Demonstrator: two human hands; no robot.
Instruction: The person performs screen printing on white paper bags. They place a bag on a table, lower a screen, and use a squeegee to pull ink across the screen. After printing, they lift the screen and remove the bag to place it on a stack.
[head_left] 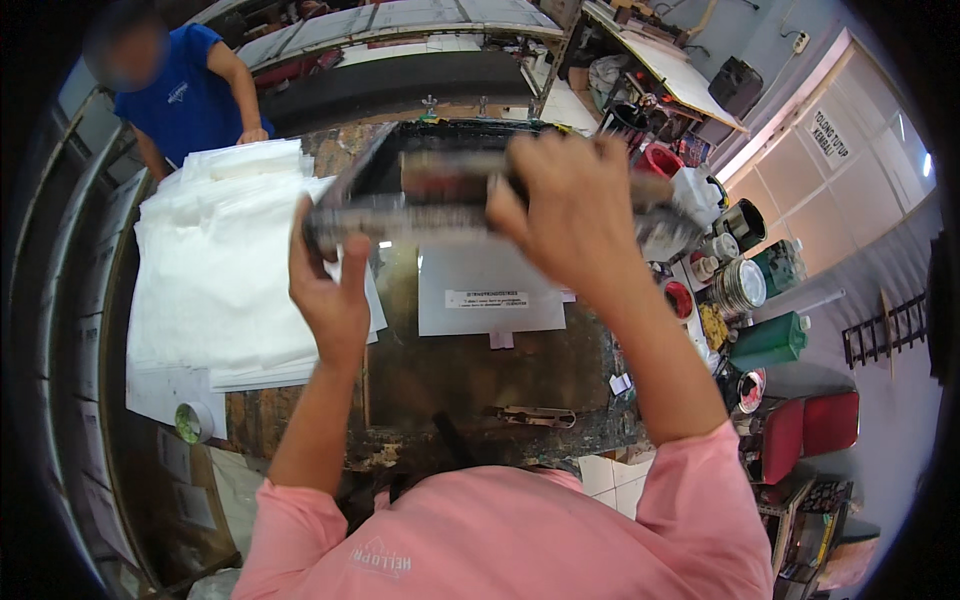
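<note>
A dark screen-printing frame (400,220), blurred by motion, is raised at its near side above the worktable. My left hand (335,300) grips its near left corner, thumb apart from the fingers. My right hand (575,205) is closed round a squeegee (450,178) with a wooden handle, held across the frame. Part of the squeegee is hidden behind my fingers. Below the frame's near bar lies a white sheet (490,265) with small dark printing, flat on the brown table. A small pinkish tab (501,341) sits at its near edge.
Stacked white paper (220,270) covers the table's left side. Near me lie a cutter knife (537,416) and a roll of tape (194,422). Ink tubs and a green jug (770,342) crowd the right edge. A person in blue (195,95) stands at the far left.
</note>
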